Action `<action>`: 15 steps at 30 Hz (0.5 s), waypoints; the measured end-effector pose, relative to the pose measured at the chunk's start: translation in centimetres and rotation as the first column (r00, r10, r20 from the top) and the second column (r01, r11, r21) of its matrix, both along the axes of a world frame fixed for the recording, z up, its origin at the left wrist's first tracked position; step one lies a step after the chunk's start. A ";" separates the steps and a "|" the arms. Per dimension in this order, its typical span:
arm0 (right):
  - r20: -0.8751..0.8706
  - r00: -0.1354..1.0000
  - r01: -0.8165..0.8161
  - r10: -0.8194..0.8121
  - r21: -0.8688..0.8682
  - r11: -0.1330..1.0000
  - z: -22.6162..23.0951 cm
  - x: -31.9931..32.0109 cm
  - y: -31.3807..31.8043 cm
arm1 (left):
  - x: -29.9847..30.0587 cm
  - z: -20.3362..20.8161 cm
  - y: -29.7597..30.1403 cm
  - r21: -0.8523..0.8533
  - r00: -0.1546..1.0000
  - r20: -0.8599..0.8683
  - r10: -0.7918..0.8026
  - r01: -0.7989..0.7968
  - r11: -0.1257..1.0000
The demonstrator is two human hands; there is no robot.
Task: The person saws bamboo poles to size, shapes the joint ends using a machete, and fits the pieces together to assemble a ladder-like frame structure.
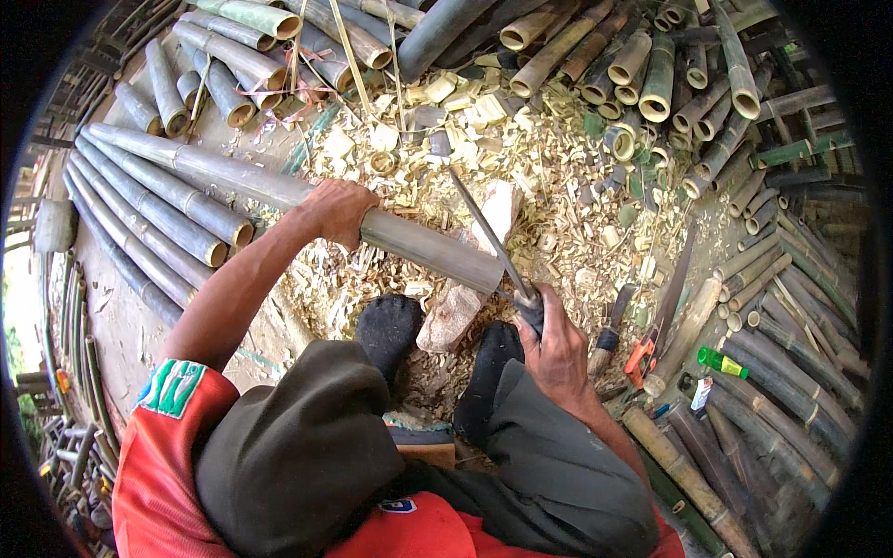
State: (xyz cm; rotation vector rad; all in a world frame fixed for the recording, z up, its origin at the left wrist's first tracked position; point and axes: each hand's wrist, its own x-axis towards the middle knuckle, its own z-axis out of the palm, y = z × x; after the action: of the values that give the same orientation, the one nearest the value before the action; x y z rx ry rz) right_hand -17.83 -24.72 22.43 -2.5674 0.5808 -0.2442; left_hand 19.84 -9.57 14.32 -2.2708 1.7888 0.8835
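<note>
My left hand (339, 212) is closed around a long grey bamboo pole (423, 246), which slants from the far left to just in front of my feet. Its near end lies across a pale wooden block (453, 318) that shows on both sides of it. In my right hand (555, 352) is the dark handle of a long-bladed knife (488, 228). The narrow blade points up and away to the left and crosses close to the pole's cut end; whether it touches the bamboo, I cannot tell. My fingers wrap the handle fully.
Wood chips (577, 205) cover the ground. Cut bamboo poles (186, 209) lie at left, with stacked bamboo (656, 84) at the far right. Beside my right arm are a dark-handled blade (614, 325), an orange-handled saw (640, 358) and a green bottle (722, 362). My feet (389, 325) flank the block.
</note>
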 end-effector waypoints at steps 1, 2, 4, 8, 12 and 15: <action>0.116 0.991 -0.057 0.060 -0.027 0.998 0.4 0.4 -0.1 | 0.1 0.0 0.1 -0.007 1.000 -0.005 0.000 0.000 1.000; -0.086 0.996 -0.031 0.030 -0.009 0.999 -0.7 0.1 -0.4 | -0.1 0.1 -0.3 -0.019 1.000 -0.009 -0.010 0.010 1.000; -0.468 0.883 0.022 -0.012 0.017 1.000 -3.9 -0.3 -1.2 | -0.2 0.1 -0.5 -0.017 1.000 -0.005 -0.009 0.009 1.000; -0.301 0.954 0.003 -0.006 -0.013 1.000 -0.4 0.4 -0.8 | -0.4 -0.2 -0.3 -0.014 1.000 0.000 -0.007 0.007 1.000; 0.067 0.996 -0.055 0.058 -0.053 0.997 1.8 1.6 -0.2 | -0.3 -0.1 -0.1 0.010 0.999 0.042 0.007 -0.008 1.000; -0.583 0.810 -0.005 -0.066 -0.118 0.993 -6.1 -0.9 -2.3 | -0.3 -0.4 -1.1 0.025 1.000 0.014 -0.007 0.007 1.000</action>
State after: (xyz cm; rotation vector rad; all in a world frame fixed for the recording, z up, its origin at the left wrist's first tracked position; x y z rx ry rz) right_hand -18.75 -27.05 16.33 -2.7336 0.8451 0.5542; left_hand 19.54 -10.62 13.95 -2.2489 1.7688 0.8817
